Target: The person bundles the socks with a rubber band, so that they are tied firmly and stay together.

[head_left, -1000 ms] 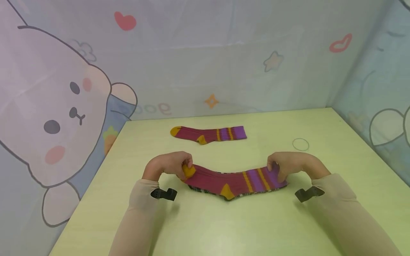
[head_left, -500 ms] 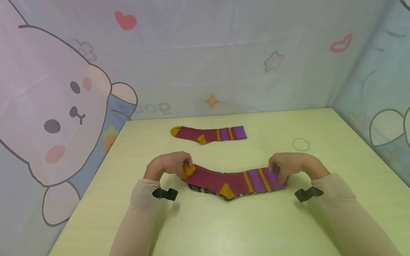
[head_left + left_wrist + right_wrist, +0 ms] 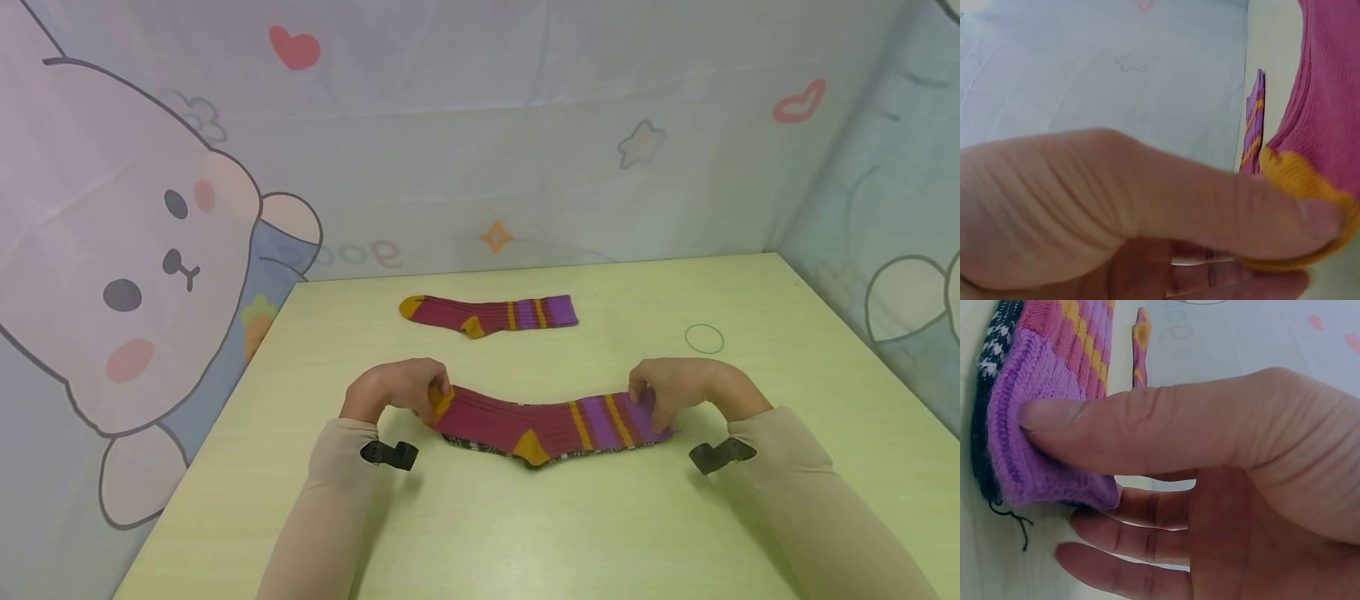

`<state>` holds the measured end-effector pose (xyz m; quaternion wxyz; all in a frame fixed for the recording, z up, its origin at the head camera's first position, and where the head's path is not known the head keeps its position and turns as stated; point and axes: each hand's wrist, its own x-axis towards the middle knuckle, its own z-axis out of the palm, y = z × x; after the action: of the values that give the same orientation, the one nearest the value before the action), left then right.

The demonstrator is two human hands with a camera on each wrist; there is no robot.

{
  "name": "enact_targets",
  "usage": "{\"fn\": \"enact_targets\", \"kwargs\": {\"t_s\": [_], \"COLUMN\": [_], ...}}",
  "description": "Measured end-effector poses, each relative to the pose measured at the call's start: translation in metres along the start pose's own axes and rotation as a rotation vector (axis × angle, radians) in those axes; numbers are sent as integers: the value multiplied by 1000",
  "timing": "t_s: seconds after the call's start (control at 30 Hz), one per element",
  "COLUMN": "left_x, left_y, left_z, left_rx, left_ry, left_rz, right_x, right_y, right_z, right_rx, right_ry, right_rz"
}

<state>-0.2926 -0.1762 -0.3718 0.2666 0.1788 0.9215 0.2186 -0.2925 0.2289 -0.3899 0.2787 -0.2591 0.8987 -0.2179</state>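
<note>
A maroon sock [image 3: 487, 418] with mustard heel and toe and a purple striped cuff stretches sideways between my hands. Beneath it lies a dark patterned sock [image 3: 480, 447], mostly covered, its edge showing along the front. My left hand [image 3: 397, 387] pinches the mustard toe [image 3: 1300, 175], thumb on top and fingers below. At the opposite end, my right hand [image 3: 682, 387] pinches the purple cuff [image 3: 1041, 450] with the thumb on its upper face. Dark knit [image 3: 985, 437] shows beside that cuff, with a loose thread hanging; whether the right fingers grip it too is hidden.
Farther back on the pale table [image 3: 525, 533] a matching maroon sock [image 3: 491, 315] lies flat, toe to the left. A thin ring-shaped band [image 3: 704, 325] lies at back right. A printed cloth [image 3: 450, 125] hangs behind the table.
My left hand has shifted very slightly to the right, and less of the mustard toe shows by its fingers. The right hand and the other things look nearly still.
</note>
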Motion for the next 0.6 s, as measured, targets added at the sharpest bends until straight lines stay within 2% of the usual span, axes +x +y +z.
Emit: {"fn": "enact_targets", "kwargs": {"t_s": [0.1, 0.23, 0.6], "left_x": [0, 0, 5], "left_y": [0, 0, 1], "left_z": [0, 0, 6], "left_rx": [-28, -27, 108], "left_ry": [-39, -52, -25], "left_rz": [-5, -4, -47], "right_x": [0, 0, -2], "right_y": [0, 1, -1], "right_z": [0, 0, -1], "right_rx": [-35, -43, -53], "right_ry": [8, 7, 9], "right_rz": [-14, -21, -24]}}
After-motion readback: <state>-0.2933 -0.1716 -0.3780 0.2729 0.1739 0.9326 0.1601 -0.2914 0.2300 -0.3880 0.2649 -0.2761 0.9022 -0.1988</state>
